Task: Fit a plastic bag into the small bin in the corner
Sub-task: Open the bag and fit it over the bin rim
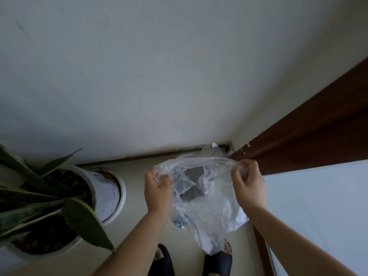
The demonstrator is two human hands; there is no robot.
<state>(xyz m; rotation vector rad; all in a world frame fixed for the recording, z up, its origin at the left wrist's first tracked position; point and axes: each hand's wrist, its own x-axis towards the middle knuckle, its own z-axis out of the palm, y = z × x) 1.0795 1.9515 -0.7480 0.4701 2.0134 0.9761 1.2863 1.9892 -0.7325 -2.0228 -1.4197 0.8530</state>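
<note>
I hold a clear plastic bag (209, 204) stretched between both hands, with blue print near its lower left. My left hand (157, 190) pinches the bag's left top edge. My right hand (248, 184) grips the right top edge. The bag hangs down toward my feet. Through the film a dark shape (192, 182) shows in the corner below; it looks like the small bin, mostly hidden by the bag. A pale rim or lid part (211, 151) pokes out above the bag near the wall corner.
A white pot with long green leaves (49, 196) stands at the left, on a white saucer (119, 196). A brown door frame (308, 140) runs along the right. A white panel (318, 206) lies at the lower right. My feet in dark slippers (219, 259) are below.
</note>
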